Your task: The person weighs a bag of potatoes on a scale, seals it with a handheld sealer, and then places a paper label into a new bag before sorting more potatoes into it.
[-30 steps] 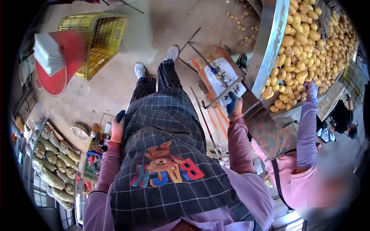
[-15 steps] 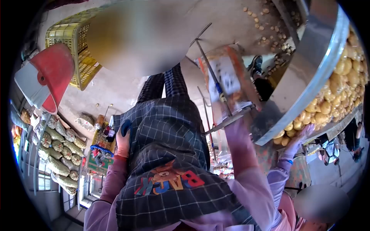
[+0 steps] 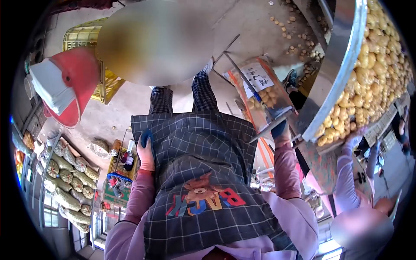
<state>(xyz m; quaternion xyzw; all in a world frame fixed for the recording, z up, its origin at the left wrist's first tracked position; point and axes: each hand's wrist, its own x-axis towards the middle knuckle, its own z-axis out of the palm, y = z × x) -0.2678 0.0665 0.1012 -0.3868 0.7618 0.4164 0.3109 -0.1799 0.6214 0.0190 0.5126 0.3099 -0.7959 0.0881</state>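
Observation:
My left hand [image 3: 146, 152], in a pink glove with blue fingers, hangs beside the dark checked apron [image 3: 195, 156]. Its fingers are loosely bent, with no object visible in them. On the other side, my right hand [image 3: 281, 132], in a similar blue-fingered glove, closes on the end of a grey metal bar [image 3: 269, 126]. A slim post with a blue section [image 3: 256, 96] meets this bar. Against the post is a clear and orange sack of potatoes [image 3: 266, 97] with a white label carrying dark writing. The bar partly hides my right fingers.
A metal-rimmed bin [image 3: 336, 82] of potatoes [image 3: 368, 69] stands at right, with a co-worker's hand [image 3: 355, 136] at its edge. Loose potatoes [image 3: 288, 26] dot the floor. A red bucket-like container [image 3: 84, 78], a yellow crate [image 3: 80, 34] and stacked full sacks [image 3: 65, 169] are on the left.
My right hand, blurred before, has moved outward and now grips the bar's end. The view has shifted, and my legs are farther apart. My left hand still hangs beside the apron.

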